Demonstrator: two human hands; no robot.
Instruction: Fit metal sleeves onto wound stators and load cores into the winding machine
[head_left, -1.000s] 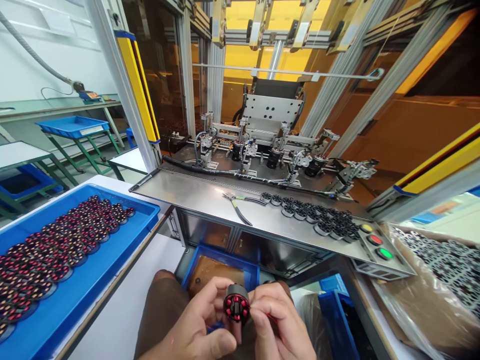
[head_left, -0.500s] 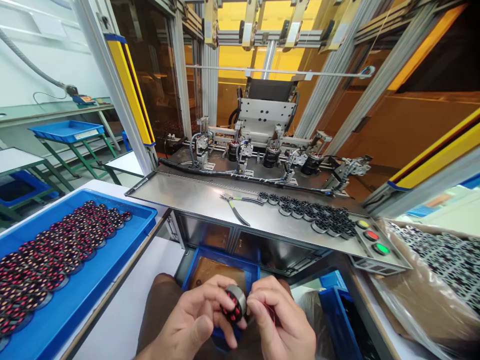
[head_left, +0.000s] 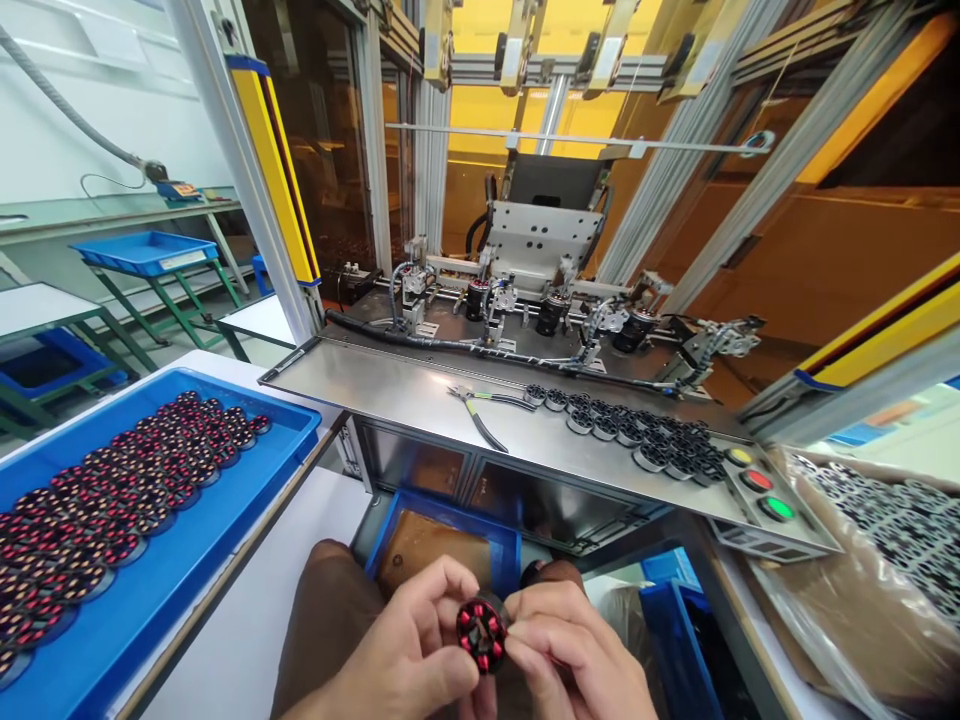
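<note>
Holds one stator (head_left: 482, 637) in the left hand (head_left: 420, 650); pinches the right hand (head_left: 576, 648) narrow at its right rim, cannot tell on what. Faces red coils near, axis near to far, before the tabletop (head_left: 390, 400). Has one pliers (head_left: 465, 396) far, three buttons (head_left: 759, 480) right, one tray (head_left: 217, 505) left.

A small black motor ring (head_left: 481, 636) sat wound with glossy red wire.
Bundles of the red winding stood spaced around its face, with a darker middle and a dark grey outer wall. It was held up in the air, tilted so that the wound face turned toward the camera. The left hand (head_left: 429, 640) gripped its left side; the right hand (head_left: 571, 645) had its fingertips pinched together at the right edge.
</note>
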